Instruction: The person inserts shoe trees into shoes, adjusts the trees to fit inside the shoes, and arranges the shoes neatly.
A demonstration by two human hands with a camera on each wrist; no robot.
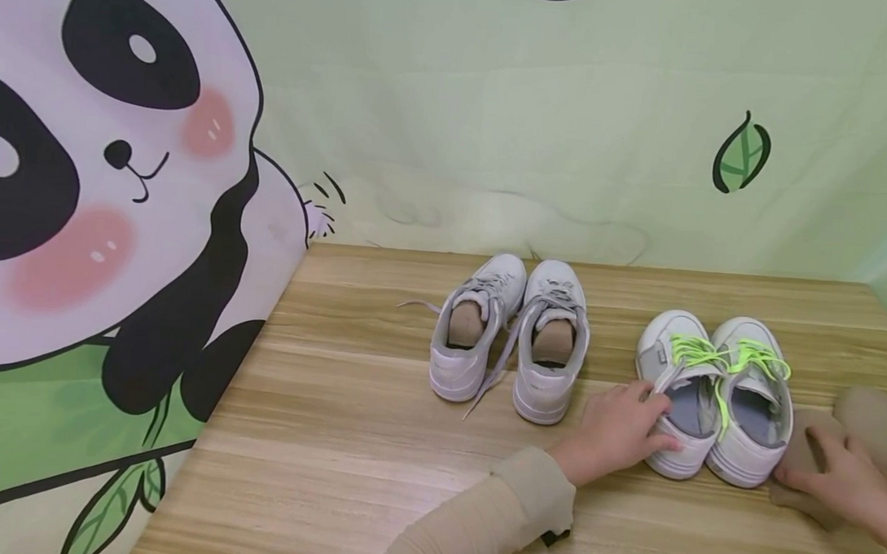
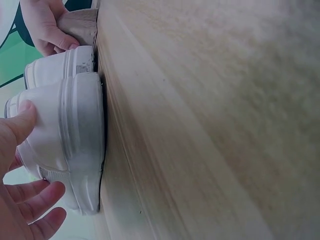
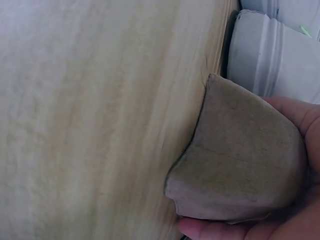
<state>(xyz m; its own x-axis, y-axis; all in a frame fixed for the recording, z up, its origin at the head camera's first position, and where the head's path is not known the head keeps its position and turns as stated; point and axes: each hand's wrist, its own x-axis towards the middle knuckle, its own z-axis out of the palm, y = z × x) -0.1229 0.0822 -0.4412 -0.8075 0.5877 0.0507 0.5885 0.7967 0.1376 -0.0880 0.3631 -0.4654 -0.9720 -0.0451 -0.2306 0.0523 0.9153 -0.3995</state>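
My left hand [image 1: 622, 422] has its thumb against the heel of a white shoe [image 1: 691, 412] with lime-green laces; index finger at the collar, remaining fingers loose along the side, not wrapped round. That shoe stands upright on the wood-grain surface [image 1: 328, 436], touching its matching white mate [image 1: 757, 418] at the side. My right hand [image 1: 850, 479] grips a taupe item [image 3: 240, 150], thumb and fingers on opposite sides; its lower edge is at the surface, just beside the mate's heel. Exact kind of item: cannot tell. A second taupe shape [image 1: 874, 418] lies behind, by the same hand. To the left, a grey-laced pair [image 1: 549, 391] stands upright, toes toward the pale green backdrop [image 1: 464, 106]; one loose lace trails between them.
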